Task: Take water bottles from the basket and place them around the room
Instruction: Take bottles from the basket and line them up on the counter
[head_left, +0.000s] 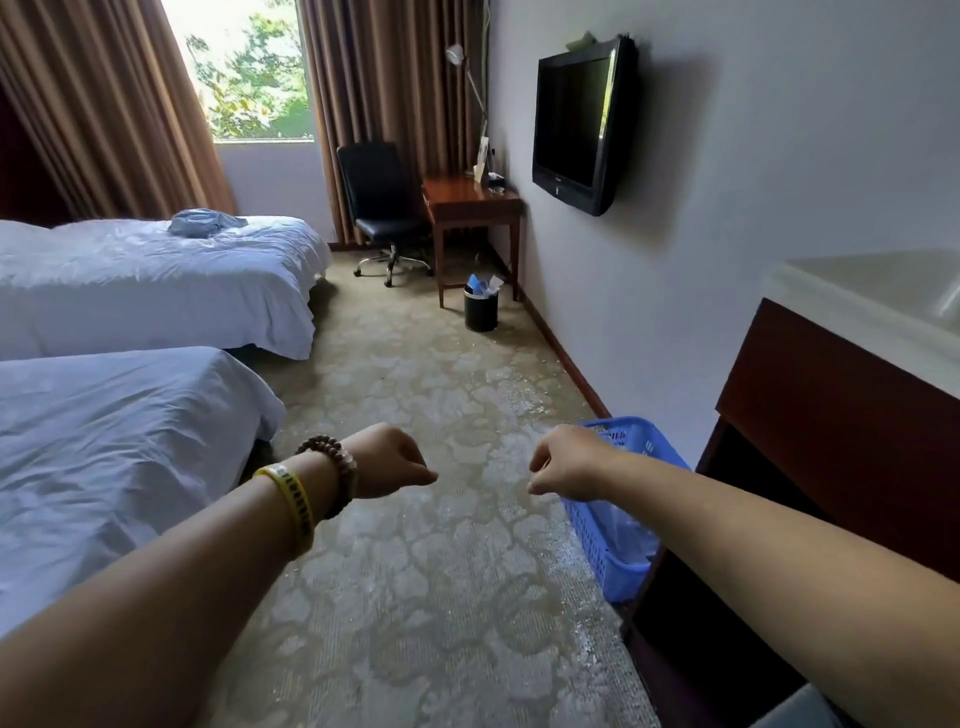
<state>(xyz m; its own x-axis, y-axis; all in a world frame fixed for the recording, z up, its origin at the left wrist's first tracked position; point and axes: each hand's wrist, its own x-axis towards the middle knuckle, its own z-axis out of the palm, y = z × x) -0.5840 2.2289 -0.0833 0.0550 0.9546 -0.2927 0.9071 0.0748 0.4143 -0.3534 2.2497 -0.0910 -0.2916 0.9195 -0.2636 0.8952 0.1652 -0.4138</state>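
Head view shows both bare forearms stretched forward over the carpet (415, 597), a little apart. The left hand (387, 462) has its fingers curled down into a fist; its grip is closed and holds nothing that I can see. A yellow band (291, 501) and a bead bracelet (340, 467) sit on that wrist. The right hand (563, 462) is curled the same way, grip closed on nothing. It lies in front of the rim of the blue basket (592, 540); whether it touches the rim I cannot tell.

The basket stands on the carpet at 4 o'clock, just beside a dark cabinet (831, 415). Something clear shows inside it, but I cannot make out bottles. A near bed (130, 415) and a far bed (156, 280) fill 9 to 10 o'clock. Far at 12 o'clock stand a black chair (382, 208), a wooden worktop (467, 200) and a waste bin (481, 312).

Between the beds and the wall the carpet runs open toward 12 o'clock.
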